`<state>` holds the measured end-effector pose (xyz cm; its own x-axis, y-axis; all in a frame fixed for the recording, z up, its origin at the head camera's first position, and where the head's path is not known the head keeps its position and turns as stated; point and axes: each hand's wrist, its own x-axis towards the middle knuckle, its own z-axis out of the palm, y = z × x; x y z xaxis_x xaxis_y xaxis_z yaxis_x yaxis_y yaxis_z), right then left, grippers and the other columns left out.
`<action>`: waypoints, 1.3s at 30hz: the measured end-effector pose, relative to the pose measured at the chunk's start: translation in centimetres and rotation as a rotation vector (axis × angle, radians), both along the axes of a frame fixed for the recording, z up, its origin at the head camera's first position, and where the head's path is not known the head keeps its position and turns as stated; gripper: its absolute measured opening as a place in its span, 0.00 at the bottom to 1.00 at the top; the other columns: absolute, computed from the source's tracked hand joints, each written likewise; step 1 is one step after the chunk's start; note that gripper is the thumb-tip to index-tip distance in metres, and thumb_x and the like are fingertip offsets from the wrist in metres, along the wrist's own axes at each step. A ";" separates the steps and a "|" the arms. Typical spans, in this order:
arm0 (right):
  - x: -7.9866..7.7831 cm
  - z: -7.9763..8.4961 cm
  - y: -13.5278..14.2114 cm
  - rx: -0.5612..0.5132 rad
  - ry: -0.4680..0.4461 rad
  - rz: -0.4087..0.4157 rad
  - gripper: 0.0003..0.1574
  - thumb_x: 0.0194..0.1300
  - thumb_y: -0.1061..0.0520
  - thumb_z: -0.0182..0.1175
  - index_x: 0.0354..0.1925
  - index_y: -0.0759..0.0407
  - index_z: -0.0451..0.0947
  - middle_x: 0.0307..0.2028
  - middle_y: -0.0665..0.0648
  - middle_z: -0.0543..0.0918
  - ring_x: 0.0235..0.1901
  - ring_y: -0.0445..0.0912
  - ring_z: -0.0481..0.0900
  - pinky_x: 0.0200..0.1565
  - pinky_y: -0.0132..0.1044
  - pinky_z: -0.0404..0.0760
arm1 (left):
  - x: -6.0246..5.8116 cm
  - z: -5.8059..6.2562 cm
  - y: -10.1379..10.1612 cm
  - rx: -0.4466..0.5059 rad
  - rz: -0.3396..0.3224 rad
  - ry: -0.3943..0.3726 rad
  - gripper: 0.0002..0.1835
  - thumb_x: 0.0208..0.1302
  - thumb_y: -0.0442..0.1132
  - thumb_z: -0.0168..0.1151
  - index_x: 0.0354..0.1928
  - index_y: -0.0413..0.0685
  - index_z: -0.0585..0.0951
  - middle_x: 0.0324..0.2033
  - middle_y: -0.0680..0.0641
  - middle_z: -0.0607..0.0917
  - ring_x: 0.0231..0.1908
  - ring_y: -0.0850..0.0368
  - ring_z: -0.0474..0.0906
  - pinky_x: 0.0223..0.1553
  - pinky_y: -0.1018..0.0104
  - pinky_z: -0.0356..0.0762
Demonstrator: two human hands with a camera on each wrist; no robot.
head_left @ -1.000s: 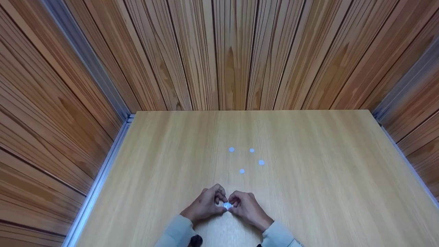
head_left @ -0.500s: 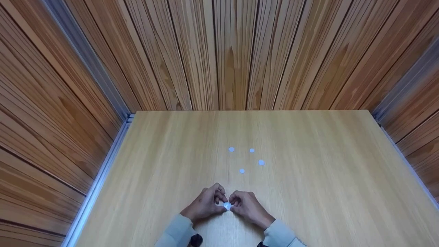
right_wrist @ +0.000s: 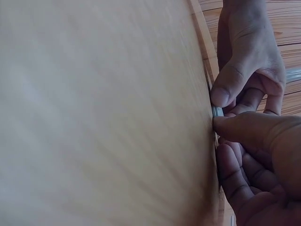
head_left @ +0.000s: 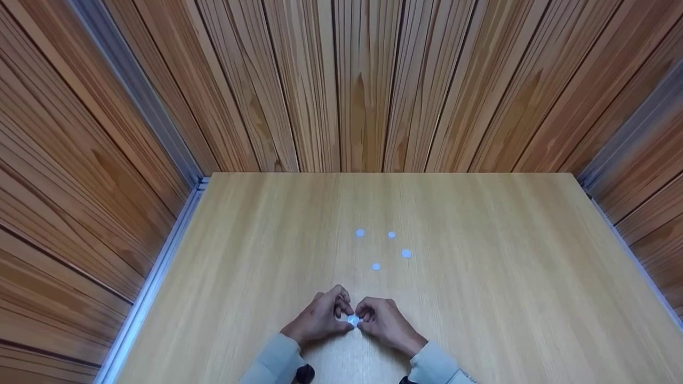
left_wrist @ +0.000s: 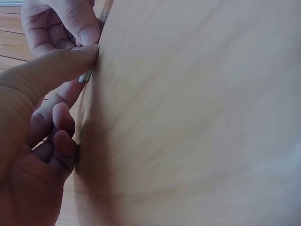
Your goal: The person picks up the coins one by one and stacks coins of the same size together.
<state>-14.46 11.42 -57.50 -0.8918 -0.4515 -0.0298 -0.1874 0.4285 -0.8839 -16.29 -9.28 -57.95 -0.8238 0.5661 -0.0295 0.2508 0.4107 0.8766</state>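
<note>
Near the table's front, a small pale round disc (head_left: 353,320) lies between my two hands in the head view. My left hand (head_left: 319,316) pinches its left side, thumb toward me and index finger beyond. On the other side my right hand (head_left: 388,323) pinches it the same way, and the two thumbs nearly meet. The left wrist view shows only a thin edge of the disc (left_wrist: 85,76) behind the left thumb. From the right wrist, its pale, layered-looking edge (right_wrist: 217,111) shows between the thumb tips, right at the tabletop. Fingers hide the remainder.
Beyond the hands, several pale discs lie apart on the wooden table (head_left: 256,240), the nearest disc (head_left: 376,266) ahead and slightly right of the hands. Wood-plank walls (head_left: 363,85) stand behind and at both sides. A metal rail (head_left: 155,277) runs along the left edge.
</note>
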 end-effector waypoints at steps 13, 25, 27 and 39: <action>0.2 -0.1 0.1 -0.017 0.037 0.016 0.11 0.55 0.73 0.68 0.35 0.64 0.81 0.30 0.51 0.83 0.29 0.36 0.77 0.32 0.28 0.77 | 0.4 -0.2 -0.1 0.045 -0.034 0.091 0.21 0.53 0.27 0.73 0.42 0.46 0.71 0.35 0.54 0.87 0.30 0.66 0.75 0.31 0.75 0.73; 0.2 0.1 0.3 -0.010 0.021 -0.010 0.09 0.55 0.71 0.69 0.34 0.63 0.81 0.29 0.50 0.82 0.28 0.36 0.77 0.31 0.28 0.76 | 0.4 -0.1 0.0 0.048 -0.020 0.036 0.21 0.54 0.28 0.73 0.42 0.47 0.71 0.35 0.56 0.86 0.29 0.66 0.74 0.31 0.76 0.71; 0.2 0.2 0.3 -0.018 0.023 -0.013 0.09 0.55 0.71 0.69 0.34 0.63 0.81 0.29 0.50 0.82 0.28 0.36 0.77 0.31 0.28 0.77 | 0.3 0.0 0.0 0.047 -0.027 0.043 0.20 0.55 0.28 0.73 0.42 0.47 0.71 0.35 0.56 0.87 0.30 0.66 0.75 0.31 0.76 0.71; 0.1 0.1 0.1 -0.010 0.077 0.009 0.08 0.57 0.71 0.68 0.33 0.62 0.81 0.28 0.50 0.83 0.28 0.35 0.77 0.31 0.28 0.77 | 0.2 -0.1 -0.1 0.024 -0.017 0.034 0.19 0.56 0.29 0.73 0.40 0.49 0.71 0.35 0.56 0.89 0.30 0.66 0.75 0.32 0.76 0.71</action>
<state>-14.33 11.52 -57.39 -0.8873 -0.4592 0.0432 -0.2585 0.4175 -0.8711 -16.09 -9.38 -58.01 -0.8141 0.5806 0.0125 0.2879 0.3848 0.8770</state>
